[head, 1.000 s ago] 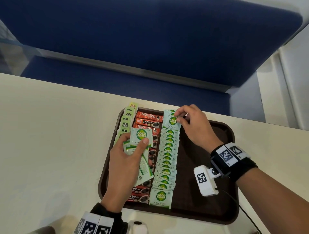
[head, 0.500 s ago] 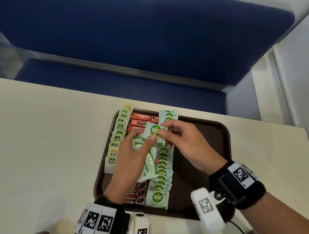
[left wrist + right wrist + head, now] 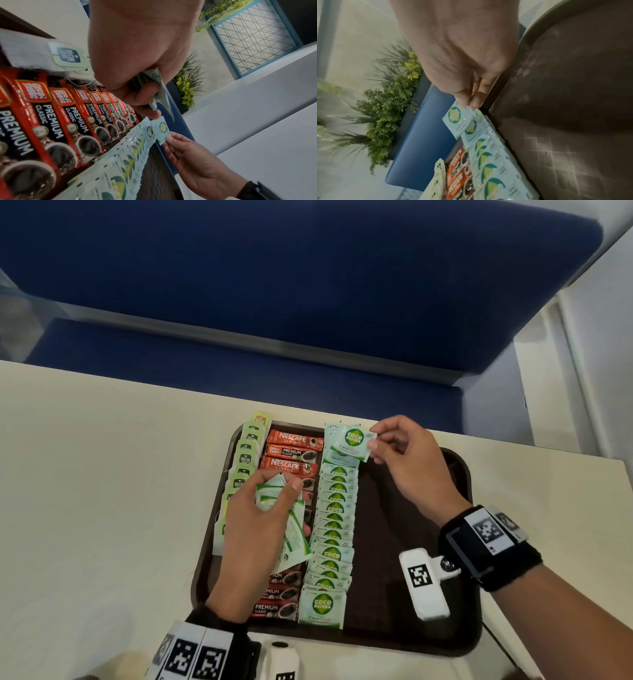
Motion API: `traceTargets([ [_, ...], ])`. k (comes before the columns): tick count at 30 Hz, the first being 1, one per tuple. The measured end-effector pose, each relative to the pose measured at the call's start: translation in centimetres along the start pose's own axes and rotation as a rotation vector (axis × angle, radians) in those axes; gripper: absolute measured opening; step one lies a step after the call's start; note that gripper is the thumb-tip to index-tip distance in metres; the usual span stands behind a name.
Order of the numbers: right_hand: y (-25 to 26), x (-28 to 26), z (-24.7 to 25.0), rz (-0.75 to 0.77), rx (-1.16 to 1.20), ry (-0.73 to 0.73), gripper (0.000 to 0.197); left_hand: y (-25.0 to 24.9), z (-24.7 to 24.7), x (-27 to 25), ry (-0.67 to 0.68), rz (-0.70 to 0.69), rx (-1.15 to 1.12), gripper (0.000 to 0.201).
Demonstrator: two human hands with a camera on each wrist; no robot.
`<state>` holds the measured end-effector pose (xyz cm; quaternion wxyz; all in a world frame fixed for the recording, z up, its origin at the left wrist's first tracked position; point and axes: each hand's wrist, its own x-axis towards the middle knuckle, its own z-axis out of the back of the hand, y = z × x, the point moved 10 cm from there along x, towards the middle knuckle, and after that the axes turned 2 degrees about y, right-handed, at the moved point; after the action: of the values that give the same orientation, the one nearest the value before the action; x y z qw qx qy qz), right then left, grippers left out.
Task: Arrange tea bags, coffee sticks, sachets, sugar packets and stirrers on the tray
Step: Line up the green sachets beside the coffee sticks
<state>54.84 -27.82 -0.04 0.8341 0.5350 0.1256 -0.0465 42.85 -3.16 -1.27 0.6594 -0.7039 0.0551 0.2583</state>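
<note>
A dark brown tray (image 3: 411,501) lies on the table with three columns: tea bags (image 3: 245,460) at the left, red coffee sticks (image 3: 291,453) in the middle, and pale green sugar sachets (image 3: 334,525) overlapping to their right. My right hand (image 3: 371,441) pinches one sugar sachet (image 3: 352,441) (image 3: 453,119) (image 3: 161,129) by its edge, just above the far end of the sachet column. My left hand (image 3: 274,501) hovers over the coffee sticks and grips a small bundle of sachets (image 3: 291,525) (image 3: 154,83).
The right half of the tray (image 3: 573,94) is bare. The cream table (image 3: 102,508) spreads to the left. A blue bench seat (image 3: 274,285) runs behind the table's far edge, with potted greenery (image 3: 388,101) beyond it.
My right hand took one sachet from the bundle in my left hand and carried it out to the far end of the sachet column. The left hand stayed over the coffee sticks.
</note>
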Motion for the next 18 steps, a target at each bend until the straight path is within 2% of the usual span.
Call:
traceTargets([
  [2,-0.2,0.5,-0.5,0.02,-0.064,0.025,0.011,0.0,0.3,-0.1,0.0,0.0,0.004,0.009],
  [8,-1.0,0.3,-1.2,0.027,-0.121,0.04,0.014,0.0,0.8,-0.5,-0.01,0.039,-0.022,0.017],
  [18,-1.2,-0.3,-1.5,0.032,-0.077,0.036,0.012,0.6,0.9,-0.5,-0.019,0.083,-0.032,0.025],
])
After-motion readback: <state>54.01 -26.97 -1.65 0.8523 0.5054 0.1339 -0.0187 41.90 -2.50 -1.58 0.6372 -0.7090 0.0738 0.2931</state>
